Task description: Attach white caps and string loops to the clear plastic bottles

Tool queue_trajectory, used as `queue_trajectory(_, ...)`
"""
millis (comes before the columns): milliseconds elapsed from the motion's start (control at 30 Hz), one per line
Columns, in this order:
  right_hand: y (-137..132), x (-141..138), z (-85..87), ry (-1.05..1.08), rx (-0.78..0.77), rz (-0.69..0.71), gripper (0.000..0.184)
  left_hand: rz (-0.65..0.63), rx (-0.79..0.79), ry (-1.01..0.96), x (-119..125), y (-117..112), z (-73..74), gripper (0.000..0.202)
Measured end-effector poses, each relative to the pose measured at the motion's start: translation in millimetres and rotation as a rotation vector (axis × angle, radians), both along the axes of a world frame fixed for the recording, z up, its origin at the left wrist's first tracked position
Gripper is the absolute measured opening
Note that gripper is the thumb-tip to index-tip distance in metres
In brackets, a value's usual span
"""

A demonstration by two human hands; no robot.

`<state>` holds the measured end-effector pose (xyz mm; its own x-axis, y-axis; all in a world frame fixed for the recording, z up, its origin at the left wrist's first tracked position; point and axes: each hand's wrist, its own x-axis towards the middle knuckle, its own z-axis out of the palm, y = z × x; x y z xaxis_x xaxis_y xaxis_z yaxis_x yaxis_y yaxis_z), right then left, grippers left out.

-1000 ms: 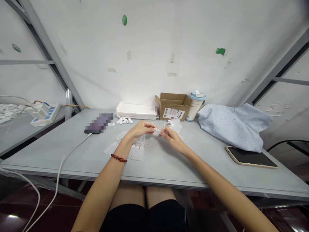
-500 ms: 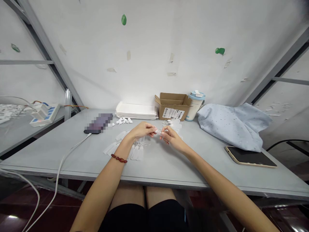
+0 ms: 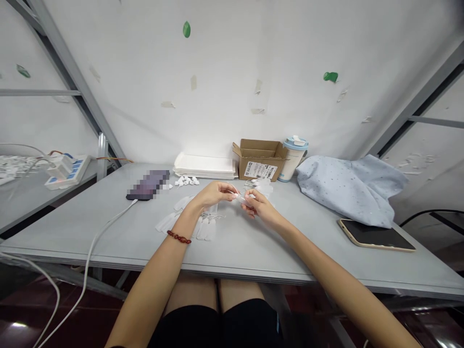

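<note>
Above the middle of the table, my left hand [image 3: 216, 194] and my right hand [image 3: 256, 203] meet fingertip to fingertip. Between them is a small translucent white piece with a white end [image 3: 238, 196] and a thin strand; its exact kind is too small to make out. My right thumb and fingers pinch its clear part, while the left fingertips close at the white end. Below my left wrist lie several flat translucent strips with white strings [image 3: 206, 229]. More such strips [image 3: 261, 185] lie behind my right hand. A cluster of small white caps [image 3: 186, 181] sits beyond my left hand.
Along the wall stand a stack of white trays or sheets [image 3: 205, 166], an open cardboard box [image 3: 260, 166] and a blue-lidded cup [image 3: 291, 162]. Right are a pale blue cloth [image 3: 348, 186] and a phone [image 3: 377, 235]. A phone on a cable [image 3: 148, 185] lies left.
My left fingers have opened out slightly and shifted around the white end, and a thin strand now shows between the hands. My right hand has barely moved.
</note>
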<state>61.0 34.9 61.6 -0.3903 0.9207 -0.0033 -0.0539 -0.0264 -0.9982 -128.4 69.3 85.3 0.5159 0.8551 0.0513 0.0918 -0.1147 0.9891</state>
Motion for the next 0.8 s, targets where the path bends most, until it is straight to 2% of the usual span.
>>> queue_trajectory(100,0.3,0.1,0.6,-0.005,0.014,-0.005,0.028,0.010,-0.018,0.000,1.8,-0.8,0.1,0.026)
queue_trajectory(300,-1.5,0.0,4.7,-0.014,0.028,-0.017,0.028,0.095,-0.081,0.099,7.5,-4.5,0.1,0.042)
queue_trajectory(533,-1.4,0.8,4.2,0.004,-0.009,-0.013,0.029,0.060,-0.020,0.129,6.4,-6.0,1.8,0.041)
queue_trajectory(800,-1.1,1.7,3.8,0.040,-0.071,-0.024,0.030,-0.041,0.062,0.084,4.1,-3.1,0.4,0.029)
